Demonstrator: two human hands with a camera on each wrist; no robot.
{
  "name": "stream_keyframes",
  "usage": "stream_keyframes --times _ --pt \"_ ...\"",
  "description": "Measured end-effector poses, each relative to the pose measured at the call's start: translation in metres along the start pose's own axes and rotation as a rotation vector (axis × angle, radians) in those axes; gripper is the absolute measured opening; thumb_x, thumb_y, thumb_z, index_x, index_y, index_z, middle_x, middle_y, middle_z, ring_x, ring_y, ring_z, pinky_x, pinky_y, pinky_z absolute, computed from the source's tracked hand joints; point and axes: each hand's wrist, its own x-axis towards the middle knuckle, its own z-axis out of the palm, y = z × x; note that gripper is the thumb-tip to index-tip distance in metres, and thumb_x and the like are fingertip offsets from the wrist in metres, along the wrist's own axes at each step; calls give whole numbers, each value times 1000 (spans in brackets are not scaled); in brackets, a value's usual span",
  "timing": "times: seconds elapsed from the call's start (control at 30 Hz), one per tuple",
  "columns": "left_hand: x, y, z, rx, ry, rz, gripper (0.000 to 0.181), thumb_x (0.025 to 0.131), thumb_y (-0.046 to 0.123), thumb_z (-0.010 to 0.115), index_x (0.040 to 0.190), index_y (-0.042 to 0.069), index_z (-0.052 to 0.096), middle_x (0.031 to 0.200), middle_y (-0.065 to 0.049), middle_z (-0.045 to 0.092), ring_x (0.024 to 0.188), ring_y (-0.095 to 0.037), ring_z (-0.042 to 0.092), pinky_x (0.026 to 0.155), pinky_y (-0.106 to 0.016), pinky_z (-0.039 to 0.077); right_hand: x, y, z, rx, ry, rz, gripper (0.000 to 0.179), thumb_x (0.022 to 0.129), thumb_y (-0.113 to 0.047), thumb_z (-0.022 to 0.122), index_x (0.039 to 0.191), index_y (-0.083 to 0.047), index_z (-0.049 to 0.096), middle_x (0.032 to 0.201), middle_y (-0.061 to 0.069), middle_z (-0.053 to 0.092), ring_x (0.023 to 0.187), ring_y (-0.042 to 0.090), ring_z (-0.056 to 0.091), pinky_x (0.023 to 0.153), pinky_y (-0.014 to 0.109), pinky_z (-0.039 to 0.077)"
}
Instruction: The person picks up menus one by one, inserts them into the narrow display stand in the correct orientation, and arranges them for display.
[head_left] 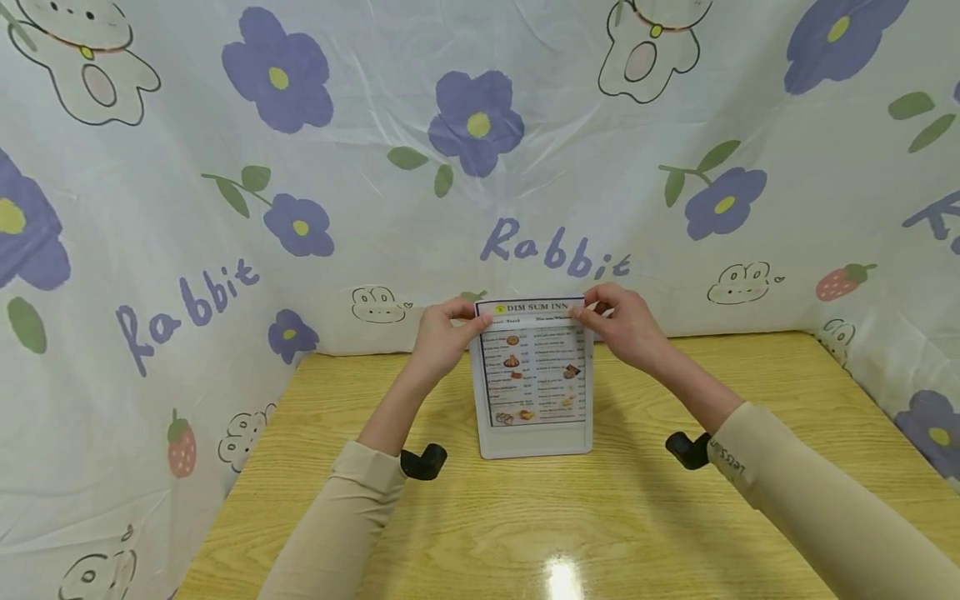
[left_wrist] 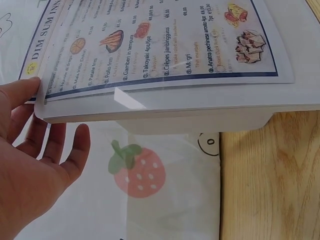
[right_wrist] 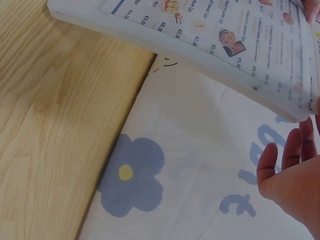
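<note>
A printed menu sheet [head_left: 534,362] headed "DIM SUM INN" sits in a white, clear-fronted display holder [head_left: 536,442], facing the head camera. Its heading strip stands above the holder's top edge. My left hand [head_left: 444,337] pinches the top left corner, thumb in front and fingers behind. At the top right corner, my right hand [head_left: 626,327] pinches in the same way. The left wrist view shows the left thumb [left_wrist: 27,91] on the sheet's corner, and a pale rounded part [left_wrist: 200,122] behind the holder. In the right wrist view several right-hand fingers [right_wrist: 291,150] lie behind the corner.
A wooden table [head_left: 480,517] lies under the holder. Behind it and at both sides hangs a white cloth [head_left: 360,225] printed with flowers and rabbits. A black curved piece [head_left: 426,462] shows by the left sleeve, and another black piece [head_left: 686,450] by the right sleeve.
</note>
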Motion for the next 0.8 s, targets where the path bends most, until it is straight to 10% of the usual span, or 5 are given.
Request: stream_keyframes --times 0.8 --pt "-1 10 5 -67 26 7 18 101 22 68 106 5 72 102 -10 67 91 -25 64 76 -37 53 -5 10 4 10 -16 17 25 104 -18 63 116 4 62 106 17 56 90 31 53 70 39 45"
